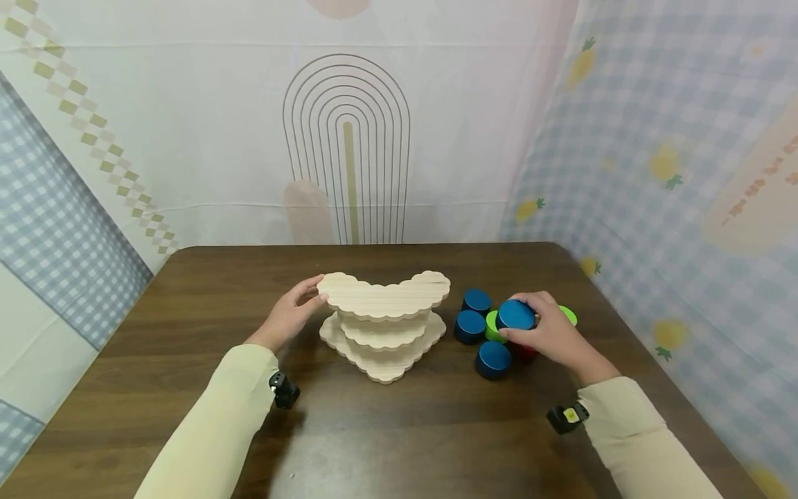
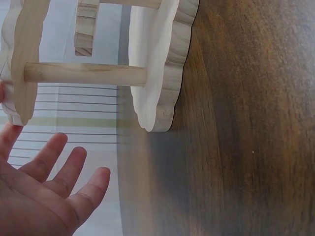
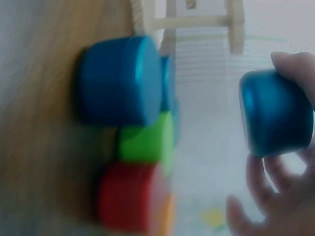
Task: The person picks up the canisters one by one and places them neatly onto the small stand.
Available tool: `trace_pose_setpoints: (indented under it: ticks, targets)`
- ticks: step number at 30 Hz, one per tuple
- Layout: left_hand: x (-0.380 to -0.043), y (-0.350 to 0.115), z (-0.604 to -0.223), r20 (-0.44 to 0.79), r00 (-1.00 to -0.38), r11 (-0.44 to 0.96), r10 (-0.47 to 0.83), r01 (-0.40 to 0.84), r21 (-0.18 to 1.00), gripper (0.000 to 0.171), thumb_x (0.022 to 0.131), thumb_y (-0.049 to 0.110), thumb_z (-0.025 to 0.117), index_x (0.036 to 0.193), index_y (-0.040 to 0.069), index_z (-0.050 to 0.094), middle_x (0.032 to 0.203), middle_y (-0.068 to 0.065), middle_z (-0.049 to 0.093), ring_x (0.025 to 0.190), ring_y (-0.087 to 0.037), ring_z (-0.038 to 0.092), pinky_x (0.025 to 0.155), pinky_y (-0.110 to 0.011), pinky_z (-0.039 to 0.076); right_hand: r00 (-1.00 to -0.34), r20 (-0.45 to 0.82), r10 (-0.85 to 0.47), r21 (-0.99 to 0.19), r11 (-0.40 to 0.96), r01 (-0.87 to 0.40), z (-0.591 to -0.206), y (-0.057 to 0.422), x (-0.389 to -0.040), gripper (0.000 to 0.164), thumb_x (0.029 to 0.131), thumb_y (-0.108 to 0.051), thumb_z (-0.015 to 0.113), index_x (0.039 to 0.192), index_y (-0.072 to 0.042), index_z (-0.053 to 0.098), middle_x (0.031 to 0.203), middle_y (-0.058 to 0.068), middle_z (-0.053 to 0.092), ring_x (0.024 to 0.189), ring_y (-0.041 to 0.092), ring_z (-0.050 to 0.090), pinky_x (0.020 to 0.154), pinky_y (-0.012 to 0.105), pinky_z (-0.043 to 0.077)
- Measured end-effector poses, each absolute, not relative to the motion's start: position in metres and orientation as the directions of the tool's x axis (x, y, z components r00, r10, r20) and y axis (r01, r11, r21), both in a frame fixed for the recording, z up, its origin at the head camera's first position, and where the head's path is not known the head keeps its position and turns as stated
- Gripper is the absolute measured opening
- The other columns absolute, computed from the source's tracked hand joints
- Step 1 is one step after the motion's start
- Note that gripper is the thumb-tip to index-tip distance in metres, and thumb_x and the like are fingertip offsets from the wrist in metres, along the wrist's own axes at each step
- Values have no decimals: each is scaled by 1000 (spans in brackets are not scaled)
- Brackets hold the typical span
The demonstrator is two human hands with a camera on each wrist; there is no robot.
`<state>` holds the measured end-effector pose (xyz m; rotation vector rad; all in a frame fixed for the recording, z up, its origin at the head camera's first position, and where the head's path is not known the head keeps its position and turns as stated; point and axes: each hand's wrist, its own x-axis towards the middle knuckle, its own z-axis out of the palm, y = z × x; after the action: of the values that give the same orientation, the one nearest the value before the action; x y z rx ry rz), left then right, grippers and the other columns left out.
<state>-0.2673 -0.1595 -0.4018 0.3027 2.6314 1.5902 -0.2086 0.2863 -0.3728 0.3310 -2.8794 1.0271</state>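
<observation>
A pale wooden tiered stand (image 1: 382, 301) with scalloped edges stands mid-table. My left hand (image 1: 289, 315) is at the left end of its top tier, thumb and index finger pinching the rim. The other fingers (image 2: 74, 167) spread apart, touching nothing. To the right, my right hand (image 1: 551, 333) grips a blue round tin (image 1: 516, 314) between thumb and fingers. In the right wrist view this held blue tin (image 3: 278, 113) is raised above the others. Below it are more blue tins (image 1: 493, 360), a green tin (image 1: 492, 326) and a partly hidden red tin (image 3: 128, 196).
Another green tin (image 1: 568, 315) shows behind my right hand. An orange piece (image 3: 168, 216) peeks out past the red tin. The brown wooden table (image 1: 399, 436) backs onto a patterned cloth (image 1: 461, 138), with checked cloth at both sides.
</observation>
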Motion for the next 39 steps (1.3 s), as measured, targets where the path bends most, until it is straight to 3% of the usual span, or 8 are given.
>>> trace_pose_setpoints:
  ticks: [15, 39]
  targets:
    - [-267, -157, -404, 63, -982, 435, 179, 136, 890, 56, 99, 28, 54, 148, 7, 37, 139, -26, 47, 128, -39, 45, 104, -52, 38, -961, 154, -231, -623, 732, -276, -342, 234, -232, 62, 85, -34, 74, 133, -3, 50, 132, 21, 39, 113, 39, 46, 91, 56, 46]
    - [-264, -153, -403, 47, -987, 402, 151, 105, 910, 57, 100, 29, 52, 149, 7, 35, 140, -26, 45, 130, -39, 41, 107, -53, 33, -929, 180, -324, -663, 658, -358, -323, 152, -263, 61, 83, -31, 76, 133, -6, 52, 130, 19, 41, 111, 36, 47, 93, 51, 47]
